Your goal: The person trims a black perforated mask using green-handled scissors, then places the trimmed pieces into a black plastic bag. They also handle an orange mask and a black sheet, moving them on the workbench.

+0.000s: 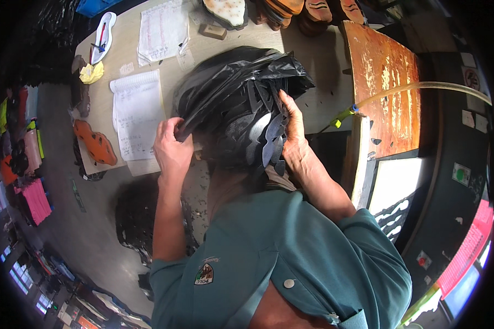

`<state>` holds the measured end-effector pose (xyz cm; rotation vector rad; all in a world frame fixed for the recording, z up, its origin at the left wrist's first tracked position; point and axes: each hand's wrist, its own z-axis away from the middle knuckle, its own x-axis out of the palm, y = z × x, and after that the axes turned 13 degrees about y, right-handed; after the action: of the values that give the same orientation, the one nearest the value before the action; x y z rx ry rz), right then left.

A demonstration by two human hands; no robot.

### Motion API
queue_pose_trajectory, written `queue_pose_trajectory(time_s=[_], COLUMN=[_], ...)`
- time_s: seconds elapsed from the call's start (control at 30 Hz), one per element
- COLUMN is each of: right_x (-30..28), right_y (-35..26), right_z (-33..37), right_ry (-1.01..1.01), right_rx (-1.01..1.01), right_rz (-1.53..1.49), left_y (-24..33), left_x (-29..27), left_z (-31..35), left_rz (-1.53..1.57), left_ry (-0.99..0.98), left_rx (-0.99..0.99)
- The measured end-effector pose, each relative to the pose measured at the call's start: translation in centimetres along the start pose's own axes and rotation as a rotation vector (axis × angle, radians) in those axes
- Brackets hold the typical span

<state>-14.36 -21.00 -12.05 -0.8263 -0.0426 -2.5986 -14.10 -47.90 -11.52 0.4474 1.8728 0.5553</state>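
In front of my chest is a black plastic bag (225,71), its mouth turned toward me. Many dark cut pieces (252,131), some mesh and some smooth with curved outlines, show in the opening. My left hand (172,145) pinches the bag's left edge between thumb and fingers. On the other side, my right hand (294,123) is wrapped round the right edge of the bag, close against the pieces. Some of its fingers are hidden behind the plastic.
Behind the bag is a pale table with a notebook (137,104), written sheets (162,33), a white tray with pens (102,38) and an orange template (95,143). A worn orange board (384,88) and a hose with a yellow-green nozzle (343,116) are at right.
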Motion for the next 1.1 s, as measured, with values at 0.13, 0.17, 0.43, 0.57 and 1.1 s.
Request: queue_pose_trajectory(time_s=[0.13,0.17,0.43,0.57,1.1], right_x=[0.1,-0.1,0.3,0.9,-0.4], right_y=[-0.1,-0.2,-0.5,-0.3,0.7], right_z=[-0.7,-0.7,-2.3,-3.3,-7.7], right_ry=[0.033,0.012,0.048,0.091,0.012], right_rx=[-0.079,-0.057,-0.068,-0.099,-0.295], right_rz=[-0.029,-0.022,-0.062,-0.036,0.108], left_y=[-2.3,-3.1,-8.2,-8.2,3.8], left_x=[2.6,2.8,2.4,3.1,-6.0], left_z=[1.4,1.7,4.2,6.3,2.8], left_rz=[-0.097,-0.114,1.233,1.516,0.810], left_ry=[0.121,0.122,0.038,0.052,0.292], left_rx=[-0.080,-0.120,-1.521,-1.355,-0.641])
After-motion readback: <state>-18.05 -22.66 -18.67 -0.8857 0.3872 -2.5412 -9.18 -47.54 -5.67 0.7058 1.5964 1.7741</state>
